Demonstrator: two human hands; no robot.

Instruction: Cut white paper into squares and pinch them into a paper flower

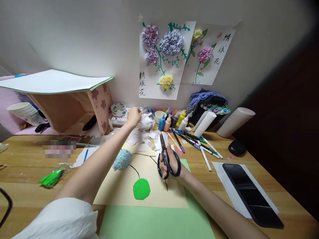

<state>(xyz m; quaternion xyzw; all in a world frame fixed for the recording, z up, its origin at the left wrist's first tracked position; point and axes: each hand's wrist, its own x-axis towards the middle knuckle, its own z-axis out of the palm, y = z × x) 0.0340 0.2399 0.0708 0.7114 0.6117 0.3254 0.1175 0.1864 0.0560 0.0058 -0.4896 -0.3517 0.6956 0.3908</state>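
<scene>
My right hand (171, 159) holds a pair of black-handled scissors (163, 146), their blades pointing away from me over a beige sheet (114, 194). Stretched forward, my left hand (134, 116) is closed beside a clear bowl (146, 125) of white scraps; whatever it grips, if anything, is hidden. A fluffy light-blue paper flower (122, 159) sits on the beige sheet, next to my left forearm. Dark drawn stems run across the sheet, and a round bright-green piece (141, 189) lies nearer to me. Beneath is a pale-green sheet (154, 222).
Paint bottles (167, 121) and a paper cup (159, 117) stand at the back. Pens (193, 141) lie scattered to their right. A phone (251, 192) and mouse (237, 148) are at right; a fabric-sided box (67, 113) is at left. Flower pictures (161, 69) hang on the wall.
</scene>
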